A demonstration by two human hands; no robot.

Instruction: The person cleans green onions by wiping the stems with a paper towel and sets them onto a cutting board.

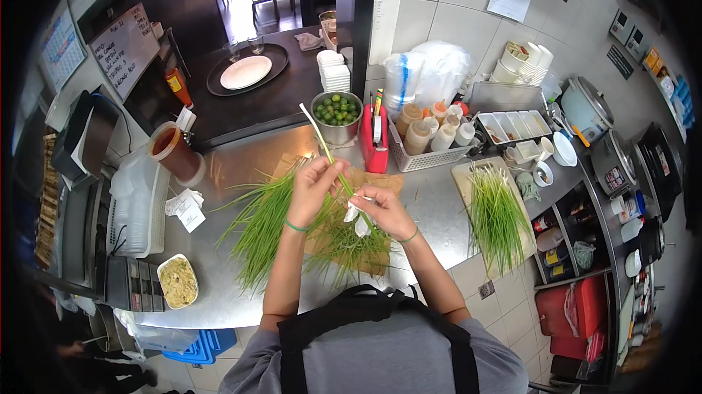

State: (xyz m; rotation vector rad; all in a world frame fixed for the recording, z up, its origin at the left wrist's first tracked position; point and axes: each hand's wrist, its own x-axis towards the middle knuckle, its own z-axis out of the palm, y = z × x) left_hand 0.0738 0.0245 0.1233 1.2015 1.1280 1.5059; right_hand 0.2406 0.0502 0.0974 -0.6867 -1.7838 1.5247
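Observation:
My left hand (314, 188) pinches a spring onion (319, 130), its white root end pointing up and away from me. Lower on the same stalk, my right hand (385, 212) is closed with a crumpled white tissue (361, 227) in its fingers, and green leaves run down past it. Under and left of my hands lies a large pile of spring onions (257, 222) on the steel counter. Brown paper (380, 183) is spread beneath, strewn with loose green pieces. More spring onions (499, 211) lie lined up on a cutting board (466, 174) to the right.
A pot of green citrus (336, 110), a red tape dispenser (375, 147) and a basket of sauce bottles (431, 156) line the counter's back. At left stand a tub of red sauce (175, 152), a basket of plastic containers (137, 204) and a bowl of chopped food (178, 282).

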